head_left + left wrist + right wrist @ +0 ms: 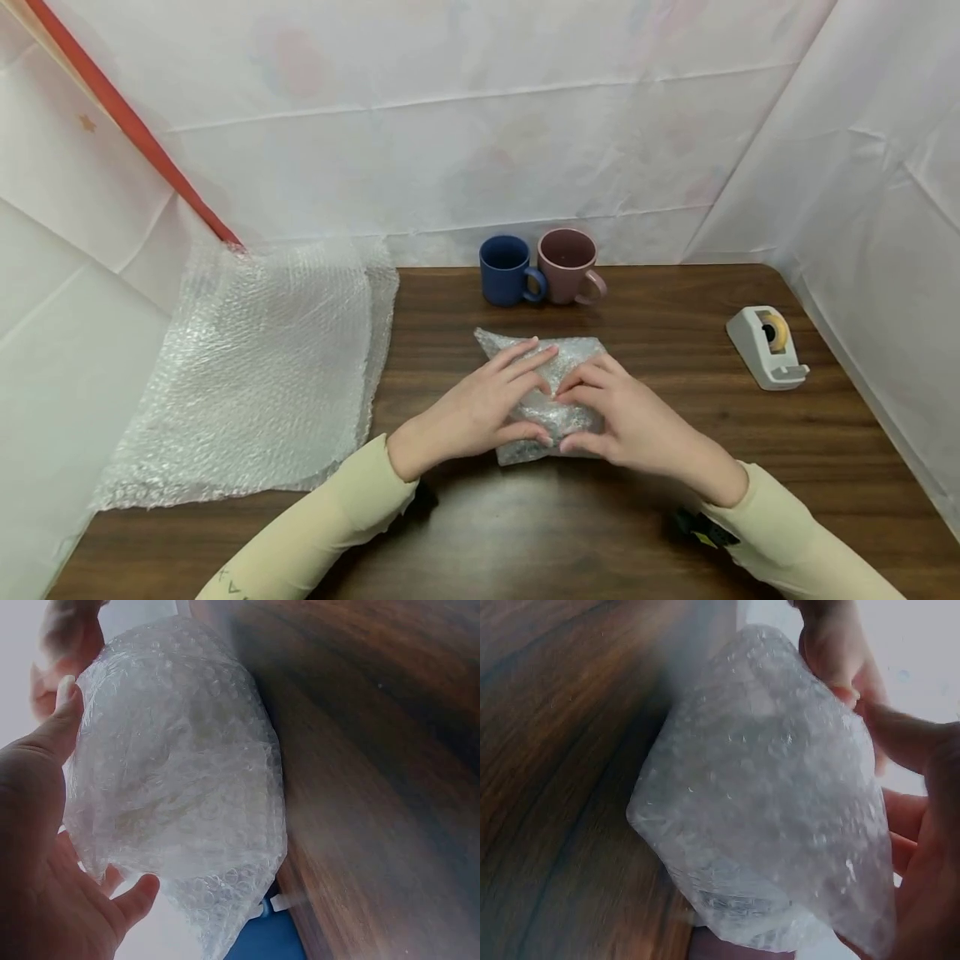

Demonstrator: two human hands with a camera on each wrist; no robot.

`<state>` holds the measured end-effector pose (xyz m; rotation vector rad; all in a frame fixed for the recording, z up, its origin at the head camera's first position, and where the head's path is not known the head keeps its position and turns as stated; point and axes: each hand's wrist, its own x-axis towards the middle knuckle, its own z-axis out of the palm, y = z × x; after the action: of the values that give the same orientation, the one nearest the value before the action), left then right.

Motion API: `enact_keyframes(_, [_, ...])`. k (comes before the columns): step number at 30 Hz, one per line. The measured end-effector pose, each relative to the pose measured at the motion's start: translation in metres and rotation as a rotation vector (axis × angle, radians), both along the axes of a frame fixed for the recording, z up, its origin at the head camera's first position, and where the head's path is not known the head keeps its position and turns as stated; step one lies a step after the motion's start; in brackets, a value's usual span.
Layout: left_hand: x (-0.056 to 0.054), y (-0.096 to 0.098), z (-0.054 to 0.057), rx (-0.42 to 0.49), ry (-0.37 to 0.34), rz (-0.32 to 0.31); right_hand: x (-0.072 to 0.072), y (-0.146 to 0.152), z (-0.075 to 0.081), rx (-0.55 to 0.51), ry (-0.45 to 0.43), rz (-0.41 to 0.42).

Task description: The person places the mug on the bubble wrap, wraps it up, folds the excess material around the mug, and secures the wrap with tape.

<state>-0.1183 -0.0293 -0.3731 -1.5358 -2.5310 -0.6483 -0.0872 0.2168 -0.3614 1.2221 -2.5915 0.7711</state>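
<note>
A bundle of bubble wrap (558, 425) lies on the table between both hands, and the wrap's layers hide what is inside. My left hand (480, 408) rests on its left part, with the fingers spread across the top and the thumb toward the near side. From the right, my right hand (633, 417) presses the top with bent fingers, its thumb lower down near the left thumb. The wrist views show the bundle (180, 765) from its sides, bulging, with a loose pointed corner of wrap (866, 922) sticking out.
Behind the bundle stand a blue mug (501, 279) and a pink mug (564, 271), side by side. Flat bubble wrap sheets (262, 367) cover the table's left side. A white tape dispenser (761, 350) with yellowish tape stands at the right. White sheeting (450, 167) hangs around the table (675, 317).
</note>
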Motion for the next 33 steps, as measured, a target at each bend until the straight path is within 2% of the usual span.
enact_keyframes(4, [0.0,-0.002,0.0,0.012,-0.043,0.004,0.006,-0.004,-0.008,0.059,0.133,-0.026])
enact_keyframes(9, [0.001,-0.005,0.003,0.055,-0.03,0.005,0.008,-0.005,-0.013,0.044,0.245,-0.065])
enact_keyframes(12, [0.003,-0.011,0.008,0.069,-0.028,0.025,0.008,0.001,-0.012,0.034,0.266,-0.079])
enact_keyframes(16, [0.006,-0.022,0.014,0.057,-0.066,0.072,0.009,0.019,-0.011,0.022,0.289,-0.107])
enact_keyframes(22, [0.013,-0.039,0.02,-0.006,-0.093,0.146,0.006,0.051,-0.011,0.037,0.365,-0.212])
enact_keyframes(28, [0.021,-0.056,0.027,-0.037,-0.075,0.167,-0.006,0.077,-0.017,0.044,0.422,-0.362])
enact_keyframes(33, [0.027,-0.064,0.03,-0.078,-0.104,0.17,-0.019,0.094,-0.019,0.065,0.439,-0.432])
